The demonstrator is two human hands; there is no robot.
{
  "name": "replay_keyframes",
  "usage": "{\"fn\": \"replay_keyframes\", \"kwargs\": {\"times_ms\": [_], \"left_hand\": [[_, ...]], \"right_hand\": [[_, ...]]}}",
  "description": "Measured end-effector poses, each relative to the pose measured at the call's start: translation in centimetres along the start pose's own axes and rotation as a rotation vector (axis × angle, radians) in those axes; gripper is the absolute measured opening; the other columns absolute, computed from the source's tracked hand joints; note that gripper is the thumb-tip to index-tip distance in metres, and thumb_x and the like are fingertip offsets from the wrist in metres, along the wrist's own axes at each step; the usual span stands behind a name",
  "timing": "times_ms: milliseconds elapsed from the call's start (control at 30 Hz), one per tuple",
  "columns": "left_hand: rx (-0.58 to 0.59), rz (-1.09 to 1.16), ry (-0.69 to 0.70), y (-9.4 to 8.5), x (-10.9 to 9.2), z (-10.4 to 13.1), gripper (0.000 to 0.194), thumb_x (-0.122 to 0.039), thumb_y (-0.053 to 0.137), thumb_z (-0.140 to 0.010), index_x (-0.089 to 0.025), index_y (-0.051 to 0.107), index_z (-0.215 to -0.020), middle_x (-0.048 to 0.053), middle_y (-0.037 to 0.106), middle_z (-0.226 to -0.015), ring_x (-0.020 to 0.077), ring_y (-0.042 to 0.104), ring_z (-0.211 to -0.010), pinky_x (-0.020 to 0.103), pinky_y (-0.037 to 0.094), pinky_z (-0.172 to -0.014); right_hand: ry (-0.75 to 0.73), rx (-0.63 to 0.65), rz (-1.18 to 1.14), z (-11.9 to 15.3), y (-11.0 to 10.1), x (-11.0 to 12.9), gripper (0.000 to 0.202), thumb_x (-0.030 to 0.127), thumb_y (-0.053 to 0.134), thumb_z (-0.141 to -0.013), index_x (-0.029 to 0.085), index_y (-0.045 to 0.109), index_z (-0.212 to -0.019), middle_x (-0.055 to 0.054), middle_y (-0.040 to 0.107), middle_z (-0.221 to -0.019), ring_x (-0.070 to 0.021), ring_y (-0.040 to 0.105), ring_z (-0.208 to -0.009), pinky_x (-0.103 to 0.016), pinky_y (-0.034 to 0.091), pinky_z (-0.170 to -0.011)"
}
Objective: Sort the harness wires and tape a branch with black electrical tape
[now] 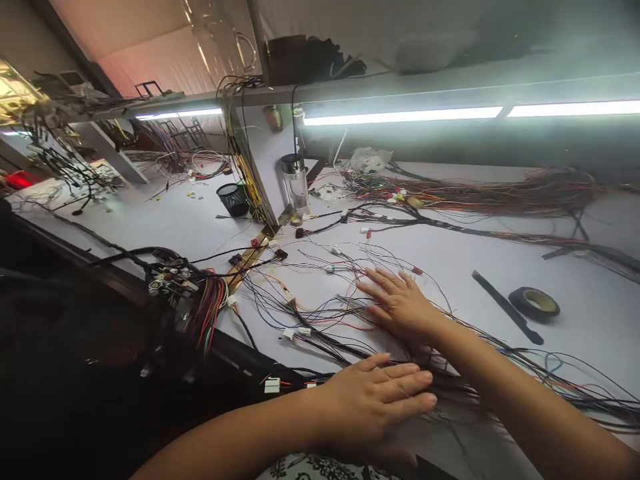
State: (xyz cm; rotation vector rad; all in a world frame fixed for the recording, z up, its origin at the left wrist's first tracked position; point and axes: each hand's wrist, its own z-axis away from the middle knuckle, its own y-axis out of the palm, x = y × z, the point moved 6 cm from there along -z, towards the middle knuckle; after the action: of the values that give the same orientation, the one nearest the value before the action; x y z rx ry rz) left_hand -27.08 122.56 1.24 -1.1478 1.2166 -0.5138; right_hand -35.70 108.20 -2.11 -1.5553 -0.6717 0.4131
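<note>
My left hand (377,400) is near the front edge of the table, palm down over a bundle of dark wires, fingers stretched out. Farther in, my right hand (397,303) lies flat with its fingers spread on the loose wires of a wire harness (320,340). Nothing shows gripped in either hand. Thin black, blue and red wires fan out to the left of my hands. White connectors (295,333) end some of them, and a white connector block (272,385) sits by the table edge. What lies beneath my palms is hidden.
A roll of black tape (534,304) and a dark flat strip (505,307) lie at right. Behind run a long taped harness (445,225) and a wire heap (525,193). A clear bottle (296,187) stands by the post, near a black mesh cup (233,200). Bundled wires (207,307) hang over the left edge.
</note>
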Motion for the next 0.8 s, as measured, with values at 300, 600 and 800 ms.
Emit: {"fn": "replay_keyframes", "kwargs": {"times_ms": [300, 600, 800], "left_hand": [[-0.784, -0.251, -0.853, -13.6, 13.1, 14.4, 0.031, -0.019, 0.039, -0.093, -0.018, 0.057, -0.120, 0.010, 0.062, -0.117, 0.0193, 0.056, -0.112, 0.031, 0.043, -0.098], [-0.071, -0.368, -1.172, -18.3, 28.6, 22.3, 0.050, -0.008, 0.057, -0.071, -0.031, 0.065, -0.114, 0.005, 0.062, -0.120, 0.0264, 0.054, -0.112, 0.039, 0.043, -0.096], [-0.101, -0.453, -1.118, -22.0, 27.5, 22.4, 0.031, -0.016, 0.056, -0.075, -0.024, 0.070, -0.101, 0.010, 0.051, -0.130, 0.0298, 0.048, -0.120, 0.044, 0.036, -0.103]], "right_hand": [[-0.159, 0.114, -0.048, 0.2, 3.0, 3.6, 0.054, 0.059, 0.033, -0.093, 0.041, 0.031, -0.144, -0.004, 0.023, -0.154, -0.0303, 0.024, -0.140, -0.060, 0.019, -0.109], [-0.209, 0.165, -0.080, -2.2, 1.5, 3.3, 0.045, 0.053, 0.049, -0.087, 0.039, 0.053, -0.129, -0.006, 0.043, -0.144, -0.0332, 0.041, -0.130, -0.056, 0.037, -0.101], [-0.212, 0.060, -0.224, -3.7, -2.5, 2.8, 0.030, 0.027, 0.051, -0.085, 0.031, 0.062, -0.113, -0.007, 0.052, -0.135, -0.0291, 0.054, -0.116, -0.051, 0.045, -0.094]]}}
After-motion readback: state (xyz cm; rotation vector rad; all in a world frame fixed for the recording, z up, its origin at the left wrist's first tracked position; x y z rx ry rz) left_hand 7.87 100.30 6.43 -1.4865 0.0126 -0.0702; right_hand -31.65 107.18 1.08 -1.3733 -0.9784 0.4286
